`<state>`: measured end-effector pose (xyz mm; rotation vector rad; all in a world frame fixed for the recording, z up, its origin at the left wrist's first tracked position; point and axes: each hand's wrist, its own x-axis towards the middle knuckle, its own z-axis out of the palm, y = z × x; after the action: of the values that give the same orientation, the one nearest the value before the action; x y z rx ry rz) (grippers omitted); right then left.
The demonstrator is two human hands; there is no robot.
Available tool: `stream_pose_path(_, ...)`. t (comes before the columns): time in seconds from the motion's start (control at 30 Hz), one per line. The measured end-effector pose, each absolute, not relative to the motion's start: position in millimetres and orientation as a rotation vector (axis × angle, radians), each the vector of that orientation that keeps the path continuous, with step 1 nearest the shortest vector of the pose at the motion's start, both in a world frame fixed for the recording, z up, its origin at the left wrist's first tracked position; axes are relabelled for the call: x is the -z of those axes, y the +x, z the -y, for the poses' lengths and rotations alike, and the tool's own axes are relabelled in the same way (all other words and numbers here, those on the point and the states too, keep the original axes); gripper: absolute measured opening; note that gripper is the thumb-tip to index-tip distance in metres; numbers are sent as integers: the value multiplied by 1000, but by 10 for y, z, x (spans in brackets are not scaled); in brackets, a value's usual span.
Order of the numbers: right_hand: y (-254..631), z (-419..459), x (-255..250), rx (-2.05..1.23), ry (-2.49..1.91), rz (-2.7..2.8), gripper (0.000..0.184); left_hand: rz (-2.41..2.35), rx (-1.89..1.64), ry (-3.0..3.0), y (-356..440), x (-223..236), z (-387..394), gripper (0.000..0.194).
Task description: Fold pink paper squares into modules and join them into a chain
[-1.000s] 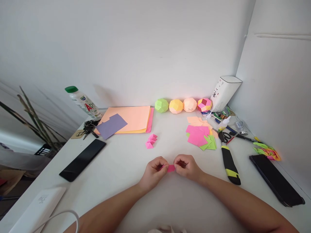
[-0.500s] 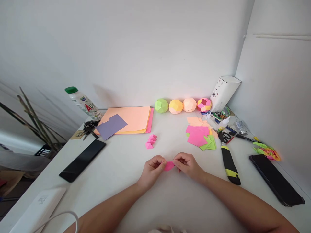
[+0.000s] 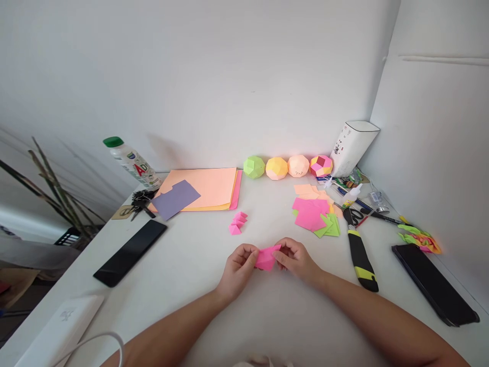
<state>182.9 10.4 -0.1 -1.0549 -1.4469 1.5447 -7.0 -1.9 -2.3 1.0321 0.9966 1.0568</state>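
A creased piece of pink paper [image 3: 266, 259] is stretched between my two hands, above the near middle of the table. My left hand [image 3: 240, 267] pinches its left side between thumb and fingers. At the right edge, my right hand [image 3: 295, 259] grips the paper the same way. Just beyond my hands stand several small folded pink paper pieces [image 3: 238, 223] in a short row. A loose pile of flat pink paper pieces [image 3: 310, 213], with green and peach ones around it, lies farther back to the right.
Four-sided faceted paper balls, several of them, line the wall, one green [image 3: 254, 167]. Coloured sheets [image 3: 206, 183] lie back left near a bottle [image 3: 132, 163]. A black phone [image 3: 130, 253] is at left. At right are a cutter [image 3: 361, 260], glue bottle [image 3: 352, 195] and black case [image 3: 433, 283].
The pink paper has opened out and shows more of its surface, with a pointed corner up at the right. My hands have barely shifted.
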Motion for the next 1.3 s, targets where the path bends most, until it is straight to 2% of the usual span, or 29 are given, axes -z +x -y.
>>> stream_pose_path(0.17, 1817, -111, 4, -1501, -1014, 1486, 17, -988, -959, 1101, -85, -5, 41, 29)
stream_pose_path(0.4, 1807, -117, -57, -1502, -1037, 1533, 18, -792, -928, 1095, -102, -11, -17, 16)
stream_pose_path(0.6, 1814, -117, -19, -1497, -1130, 1594, 21, -698, -852, 1196, -116, 26, 5, 30)
stream_pose_path(0.83, 1841, -116, -19, -1541, -1124, 1666, 28, -719, -862, 1377, -111, -11, 21, 26)
stream_pose_path(1.03, 1844, -148, 3, -1433, -952, 1828, 22, -618, -911, 1342, -126, 34, -9, 29)
stream_pose_path(1.3, 1839, -148, 35, -1320, -959, 1846, 22, -593, -911, 1290, -119, 20, -18, 32)
